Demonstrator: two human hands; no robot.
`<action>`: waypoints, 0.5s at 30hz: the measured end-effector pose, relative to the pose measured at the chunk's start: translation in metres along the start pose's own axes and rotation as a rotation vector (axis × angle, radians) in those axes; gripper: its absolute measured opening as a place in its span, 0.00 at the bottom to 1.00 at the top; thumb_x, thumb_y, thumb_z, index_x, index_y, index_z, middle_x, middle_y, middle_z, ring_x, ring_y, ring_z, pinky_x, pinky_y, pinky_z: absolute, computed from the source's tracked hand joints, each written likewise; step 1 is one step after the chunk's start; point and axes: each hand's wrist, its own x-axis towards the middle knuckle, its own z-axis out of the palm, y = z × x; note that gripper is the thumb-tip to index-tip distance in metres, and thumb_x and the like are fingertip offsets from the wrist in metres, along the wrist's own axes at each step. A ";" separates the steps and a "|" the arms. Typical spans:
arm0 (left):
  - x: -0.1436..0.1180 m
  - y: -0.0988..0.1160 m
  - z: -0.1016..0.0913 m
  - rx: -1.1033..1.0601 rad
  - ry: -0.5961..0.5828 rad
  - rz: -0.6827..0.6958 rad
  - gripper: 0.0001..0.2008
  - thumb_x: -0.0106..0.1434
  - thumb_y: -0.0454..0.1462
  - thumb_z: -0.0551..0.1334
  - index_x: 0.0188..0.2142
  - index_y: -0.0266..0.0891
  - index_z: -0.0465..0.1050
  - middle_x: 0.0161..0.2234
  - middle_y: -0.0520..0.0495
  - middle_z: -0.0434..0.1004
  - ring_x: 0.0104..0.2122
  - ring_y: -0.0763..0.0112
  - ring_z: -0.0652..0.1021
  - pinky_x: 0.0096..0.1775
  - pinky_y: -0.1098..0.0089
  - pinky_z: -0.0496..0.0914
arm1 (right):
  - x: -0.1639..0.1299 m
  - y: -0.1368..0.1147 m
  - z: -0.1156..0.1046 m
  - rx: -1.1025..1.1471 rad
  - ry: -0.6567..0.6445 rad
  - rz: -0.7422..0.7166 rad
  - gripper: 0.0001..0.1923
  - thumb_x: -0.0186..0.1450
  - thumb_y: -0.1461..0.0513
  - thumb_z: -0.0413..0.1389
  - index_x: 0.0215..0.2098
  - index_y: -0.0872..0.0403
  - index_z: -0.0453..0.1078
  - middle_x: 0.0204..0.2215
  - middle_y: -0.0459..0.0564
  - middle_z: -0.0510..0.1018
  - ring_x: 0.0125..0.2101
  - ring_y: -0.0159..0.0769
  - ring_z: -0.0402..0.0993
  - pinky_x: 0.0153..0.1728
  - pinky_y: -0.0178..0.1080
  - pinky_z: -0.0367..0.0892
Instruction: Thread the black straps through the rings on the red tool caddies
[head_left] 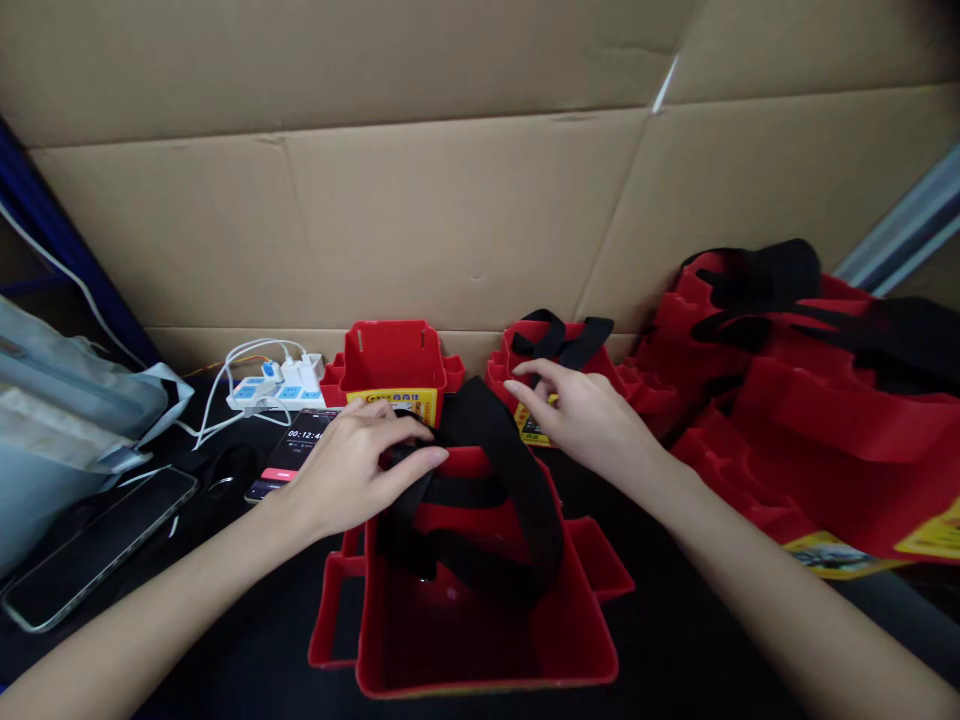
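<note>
Far left, grey bag [67, 430], then dark phone [105, 545] flat on black table [675, 650]. White power strip [255, 393] with plugs, near lit phone [300, 445] showing timer. Left hand [360, 465]: thumb and forefinger narrow, pinching black strap [529, 490] at back rim of front box [574, 630]. Front box red, centre of table, strap looped over its inside. Behind, strapless red box [394, 355], yellow label. Right hand [581, 405]: fingers loosely apart, nothing seen between, before strapped box [592, 355]. Far right, heaped red boxes [817, 460].
</note>
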 end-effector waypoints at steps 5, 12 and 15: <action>0.020 -0.008 -0.006 -0.379 -0.218 -0.286 0.23 0.63 0.52 0.48 0.41 0.41 0.72 0.43 0.46 0.75 0.44 0.61 0.72 0.45 0.65 0.63 | -0.019 -0.017 -0.016 0.055 -0.078 -0.061 0.22 0.64 0.47 0.43 0.25 0.53 0.65 0.22 0.46 0.71 0.24 0.32 0.66 0.26 0.36 0.56; 0.034 -0.009 -0.015 -0.587 -0.382 -0.377 0.24 0.52 0.49 0.63 0.45 0.39 0.68 0.37 0.46 0.76 0.41 0.63 0.74 0.40 0.68 0.65 | -0.025 -0.038 -0.019 0.428 -0.274 -0.102 0.14 0.61 0.55 0.51 0.23 0.55 0.66 0.18 0.42 0.62 0.20 0.26 0.57 0.21 0.32 0.54; 0.036 -0.008 -0.018 -0.504 -0.368 -0.321 0.18 0.55 0.50 0.59 0.35 0.39 0.72 0.32 0.48 0.76 0.39 0.63 0.74 0.38 0.70 0.65 | -0.032 -0.040 -0.025 0.604 -0.330 -0.042 0.13 0.61 0.54 0.52 0.27 0.55 0.67 0.20 0.43 0.64 0.21 0.26 0.58 0.21 0.31 0.57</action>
